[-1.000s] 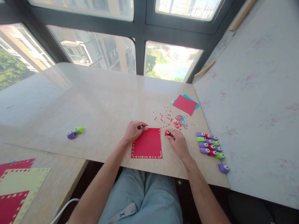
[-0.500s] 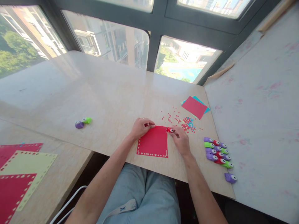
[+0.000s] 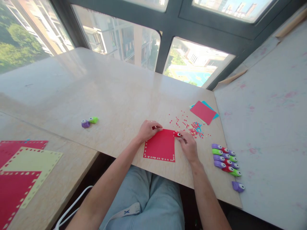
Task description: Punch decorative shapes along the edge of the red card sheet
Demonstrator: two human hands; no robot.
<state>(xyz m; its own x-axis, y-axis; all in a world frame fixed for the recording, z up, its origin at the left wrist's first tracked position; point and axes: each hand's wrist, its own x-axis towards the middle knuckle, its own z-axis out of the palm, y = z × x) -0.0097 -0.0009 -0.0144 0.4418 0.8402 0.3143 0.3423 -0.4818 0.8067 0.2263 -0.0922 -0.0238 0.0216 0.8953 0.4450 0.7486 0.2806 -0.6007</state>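
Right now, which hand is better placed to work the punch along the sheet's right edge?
Right, I'd judge: the right hand holds the red punch at the red sheet's right edge. The left hand is at the far edge, likely better for steadying.

the left hand point(image 3: 150, 130) is covering the far left corner of the red sheet point(image 3: 159, 145), masking its fingertips' grip. the right hand point(image 3: 189, 145) is hiding part of the red punch point(image 3: 177, 134). scattered paper bits point(image 3: 195, 128) are looking too small for their shapes to be told. a red card point(image 3: 203, 112) is concealing most of the blue paper point(image 3: 216, 115). the view's left edge is cropping the front red bordered sheet point(image 3: 16, 195).
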